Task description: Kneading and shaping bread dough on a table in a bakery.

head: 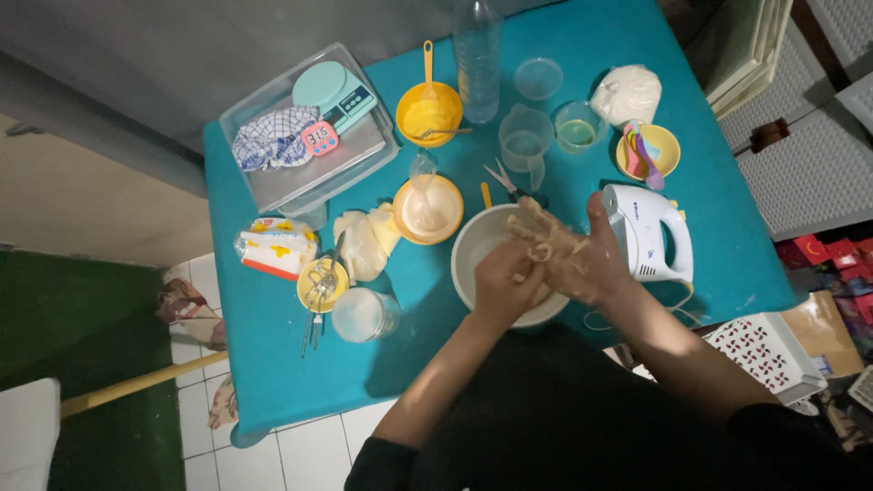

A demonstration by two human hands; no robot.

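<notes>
— Grip check? 
— Both mine clamp sticky dough (pixel 546 238): left hand (pixel 506 280) beneath, right hand (pixel 591 265) at its three o'clock.
— Where's that?
— Over the white bowl (pixel 473 250) on the teal table (pixel 273 336), hand mixer (pixel 647 232) just right.

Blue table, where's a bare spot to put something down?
The table is bare along its near-left edge, below the glass jar and the yellow dish of beaters, and at the far right beyond the hand mixer. The middle around the white bowl is crowded, with both dough-covered hands over it.
</notes>
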